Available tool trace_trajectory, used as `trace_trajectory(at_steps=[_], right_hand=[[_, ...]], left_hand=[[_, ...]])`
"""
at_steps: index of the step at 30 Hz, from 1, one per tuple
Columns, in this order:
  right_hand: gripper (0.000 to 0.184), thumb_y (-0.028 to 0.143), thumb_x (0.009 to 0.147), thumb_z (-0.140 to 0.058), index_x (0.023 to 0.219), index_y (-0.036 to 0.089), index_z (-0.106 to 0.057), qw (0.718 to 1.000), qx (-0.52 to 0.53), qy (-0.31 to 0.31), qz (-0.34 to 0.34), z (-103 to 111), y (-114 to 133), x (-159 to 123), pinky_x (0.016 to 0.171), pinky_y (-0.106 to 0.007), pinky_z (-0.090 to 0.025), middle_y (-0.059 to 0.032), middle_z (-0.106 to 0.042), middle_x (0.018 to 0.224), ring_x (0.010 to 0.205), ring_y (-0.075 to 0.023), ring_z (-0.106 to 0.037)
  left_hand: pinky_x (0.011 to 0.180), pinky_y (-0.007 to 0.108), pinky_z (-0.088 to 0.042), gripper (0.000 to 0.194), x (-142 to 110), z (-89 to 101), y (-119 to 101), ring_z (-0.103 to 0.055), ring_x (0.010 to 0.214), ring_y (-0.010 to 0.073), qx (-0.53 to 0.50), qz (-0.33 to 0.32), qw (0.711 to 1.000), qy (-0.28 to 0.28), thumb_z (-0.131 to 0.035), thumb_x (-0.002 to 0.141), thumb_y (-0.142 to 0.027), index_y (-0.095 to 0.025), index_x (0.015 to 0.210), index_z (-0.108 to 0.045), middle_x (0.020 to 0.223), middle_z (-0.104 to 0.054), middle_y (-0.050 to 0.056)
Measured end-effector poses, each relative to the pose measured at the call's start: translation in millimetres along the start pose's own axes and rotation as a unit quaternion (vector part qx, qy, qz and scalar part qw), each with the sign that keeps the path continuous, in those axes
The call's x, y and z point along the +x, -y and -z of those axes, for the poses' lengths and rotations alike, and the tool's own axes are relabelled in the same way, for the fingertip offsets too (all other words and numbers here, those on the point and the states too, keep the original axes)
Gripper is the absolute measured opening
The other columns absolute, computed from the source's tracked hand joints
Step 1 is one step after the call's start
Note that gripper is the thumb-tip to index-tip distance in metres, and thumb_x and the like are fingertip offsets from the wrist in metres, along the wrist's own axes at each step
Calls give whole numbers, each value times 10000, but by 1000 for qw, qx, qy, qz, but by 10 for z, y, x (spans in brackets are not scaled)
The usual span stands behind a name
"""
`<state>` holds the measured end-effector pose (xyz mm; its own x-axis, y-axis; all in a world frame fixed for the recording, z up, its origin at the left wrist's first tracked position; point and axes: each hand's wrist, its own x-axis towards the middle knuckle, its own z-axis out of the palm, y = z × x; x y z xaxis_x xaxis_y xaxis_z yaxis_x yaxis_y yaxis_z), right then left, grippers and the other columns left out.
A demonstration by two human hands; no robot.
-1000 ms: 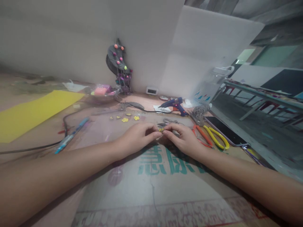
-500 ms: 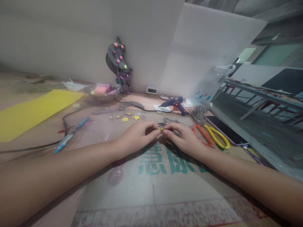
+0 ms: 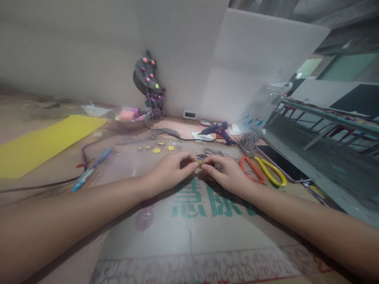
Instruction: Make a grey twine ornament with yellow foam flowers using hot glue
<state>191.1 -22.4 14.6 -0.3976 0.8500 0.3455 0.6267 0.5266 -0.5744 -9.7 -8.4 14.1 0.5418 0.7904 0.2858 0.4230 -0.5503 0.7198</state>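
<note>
Between the fingertips of my two hands is a small yellow piece (image 3: 199, 162), mostly hidden; its exact shape does not show. My left hand (image 3: 174, 169) pinches it from the left with thumb and forefinger. From the right, my right hand (image 3: 223, 169) pinches it the same way. Just beyond my hands lie two yellow flower cutouts, one (image 3: 171, 148) to the right of the other (image 3: 156, 150), with several smaller yellow bits. Grey cord and a metal tool tip (image 3: 201, 156) lie right behind my fingers.
Orange-handled pliers (image 3: 251, 170), yellow-handled scissors (image 3: 271, 172) and a phone (image 3: 282, 162) lie at right. A blue glue gun (image 3: 217, 130) with a lit red light stands behind. At left are yellow sheet (image 3: 50, 146), a blue pen (image 3: 93, 169) and a black cable (image 3: 38, 186).
Both hands have shifted very slightly left, fingertips closer together around the yellow piece, which shows less now. The view has tilted a little.
</note>
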Motion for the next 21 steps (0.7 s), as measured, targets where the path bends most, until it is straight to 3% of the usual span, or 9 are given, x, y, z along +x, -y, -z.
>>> trace_trajectory(at_steps=[7,13,15,18,21], right_hand=[[168,298,882,-547,997,190,-606,998,38,27,-41,-1,-22,-25,564,-233,-442,31,-611,632,564,-120,-573],[306,304,913,-504,1200,200,-498,997,64,35,-20,-31,-44,-71,575,-250,-451,43,-596,628,557,-127,-560],[348,288,900,-522,1233,201,-471,999,52,3,10,9,-33,-70,615,-263,-470,-7,-656,809,618,-126,-578],[414,278,867,-570,1257,192,-462,993,0,-104,64,240,14,0,697,-290,-482,-86,-625,1089,714,-129,-576],[251,283,882,-543,1108,178,-566,980,-43,-187,45,651,58,121,723,-284,-468,-65,-657,961,794,-156,-603]], left_hand=[[638,262,-405,226,11,-5,-8,-568,730,164,11,35,999,-36,-480,892,-334,-163,810,-604,781,-642,21],[641,261,-405,252,22,16,6,-557,716,160,-7,36,997,-73,-474,896,-375,-162,830,-593,761,-612,12],[652,263,-416,257,28,22,20,-569,725,165,-21,40,996,-78,-471,898,-385,-165,832,-588,765,-617,14],[668,269,-430,261,36,19,60,-588,730,171,-33,49,995,-86,-480,894,-399,-170,823,-583,765,-632,14],[666,271,-435,267,42,12,98,-602,735,175,-36,54,994,-87,-487,888,-408,-171,822,-592,770,-646,16]])
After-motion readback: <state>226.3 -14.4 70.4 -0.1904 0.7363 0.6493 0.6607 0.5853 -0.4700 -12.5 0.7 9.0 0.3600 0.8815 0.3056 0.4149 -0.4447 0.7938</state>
